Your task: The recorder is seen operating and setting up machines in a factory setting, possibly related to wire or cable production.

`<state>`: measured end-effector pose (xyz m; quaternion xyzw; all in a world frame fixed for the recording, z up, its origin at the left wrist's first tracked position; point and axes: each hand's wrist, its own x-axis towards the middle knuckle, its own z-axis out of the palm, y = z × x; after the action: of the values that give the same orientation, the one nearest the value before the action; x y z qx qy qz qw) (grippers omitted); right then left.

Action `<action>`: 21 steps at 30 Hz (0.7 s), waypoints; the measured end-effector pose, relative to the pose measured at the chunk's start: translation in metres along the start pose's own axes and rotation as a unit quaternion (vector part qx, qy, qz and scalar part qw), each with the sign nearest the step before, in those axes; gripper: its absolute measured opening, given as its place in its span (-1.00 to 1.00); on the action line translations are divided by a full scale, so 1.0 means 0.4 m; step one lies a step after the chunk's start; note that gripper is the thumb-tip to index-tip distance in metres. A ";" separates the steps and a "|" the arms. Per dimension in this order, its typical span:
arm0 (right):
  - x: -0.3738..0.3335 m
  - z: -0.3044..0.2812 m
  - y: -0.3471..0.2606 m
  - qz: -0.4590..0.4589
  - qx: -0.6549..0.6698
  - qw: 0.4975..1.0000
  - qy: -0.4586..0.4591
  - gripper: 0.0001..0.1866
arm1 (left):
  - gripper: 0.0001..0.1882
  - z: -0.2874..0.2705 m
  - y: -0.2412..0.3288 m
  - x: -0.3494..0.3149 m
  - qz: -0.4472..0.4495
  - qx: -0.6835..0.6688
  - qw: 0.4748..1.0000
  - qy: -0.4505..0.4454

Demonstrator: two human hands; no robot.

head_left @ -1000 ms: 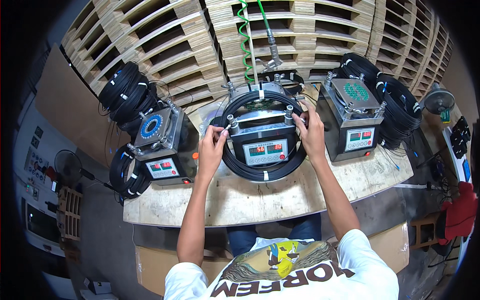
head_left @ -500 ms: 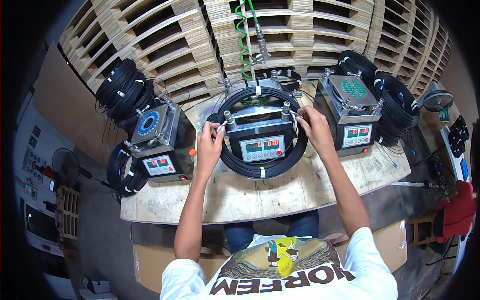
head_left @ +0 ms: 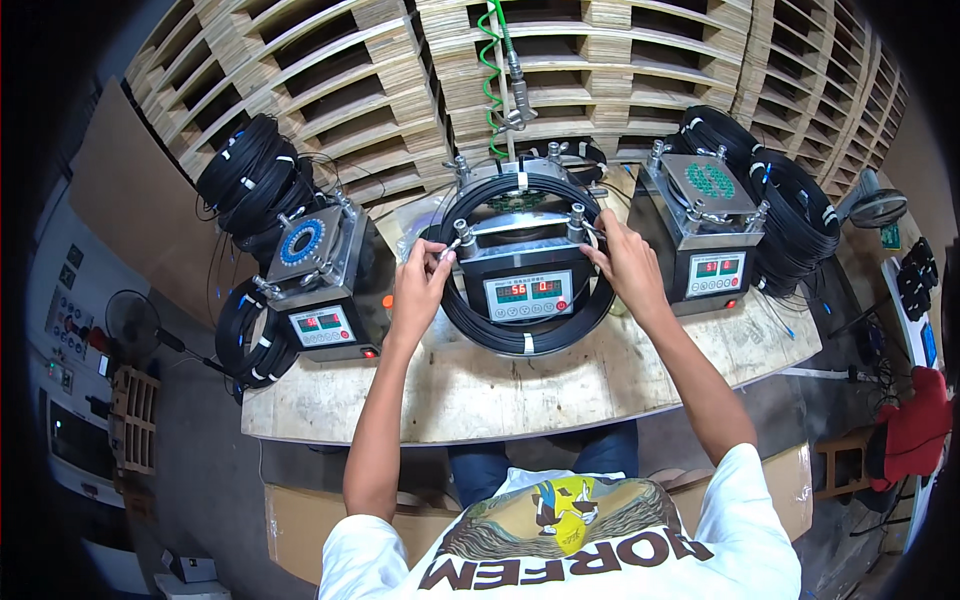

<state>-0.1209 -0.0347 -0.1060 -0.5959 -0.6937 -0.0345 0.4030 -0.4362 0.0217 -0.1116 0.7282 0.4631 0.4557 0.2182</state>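
In front of me stands the middle bench machine (head_left: pixel 475 275), a dark box with a lit red-digit panel and metal corner posts on top. A coil of black cable (head_left: pixel 530 342), banded with white ties, rings it. My left hand (head_left: pixel 422 280) pinches a small metal lever (head_left: pixel 451 247) beside the front left post (head_left: pixel 463 232). At the front right post (head_left: pixel 577 222), my right hand (head_left: pixel 628 262) closes thumb and fingers round a similar lever (head_left: pixel 593 232), partly hidden by the fingers. Both forearms reach over the wooden bench top (head_left: pixel 500 400).
Similar machines stand left (head_left: pixel 325 270) and right (head_left: pixel 700 230), with stacked black cable coils (head_left: pixel 255 180) (head_left: pixel 795 210) beside them. Behind are wooden pallets (head_left: pixel 590 70); a green coiled air hose (head_left: pixel 490 70) with a metal nozzle (head_left: pixel 520 100) hangs there.
My right hand has turned and shifted slightly, its thumb lower by the post. The left hand keeps its pinch. The middle machine's panel digits have changed.
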 end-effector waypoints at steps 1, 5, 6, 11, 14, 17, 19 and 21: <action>-0.002 0.006 -0.001 -0.019 -0.019 0.999 0.018 -0.68 | -0.78 -0.002 0.004 0.001 -0.005 0.007 1.000 0.002; 0.012 0.003 0.036 0.001 0.000 1.000 -0.012 -0.76 | -0.78 0.006 0.000 0.003 -0.007 0.024 1.000 0.009; 0.012 0.003 0.047 -0.002 0.006 1.000 -0.023 -0.78 | -0.78 0.010 -0.008 0.004 0.009 0.018 1.000 0.010; 0.020 -0.024 0.023 0.016 0.035 0.997 -0.061 -0.81 | -0.77 0.013 -0.024 -0.008 0.028 0.013 0.999 0.018; 0.020 -0.008 0.028 0.025 0.062 0.996 -0.053 -0.81 | -0.78 0.021 -0.033 -0.017 0.028 -0.010 0.998 0.046; -0.019 0.038 0.014 0.020 0.099 0.993 0.059 -0.77 | -0.71 0.028 -0.043 -0.032 0.026 0.022 0.998 0.043; -0.080 0.080 -0.021 0.018 0.034 0.996 0.076 -0.78 | -0.60 0.035 -0.048 -0.068 0.027 0.032 0.997 0.066; -0.117 0.115 -0.028 -0.063 -0.049 0.997 0.012 -0.74 | -0.48 0.048 -0.040 -0.091 0.039 0.039 0.994 0.091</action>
<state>-0.1561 -0.0510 -0.1603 -0.5692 -0.7227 -0.1011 0.3789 -0.4329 -0.0003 -0.1496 0.7093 0.4697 0.5096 0.1288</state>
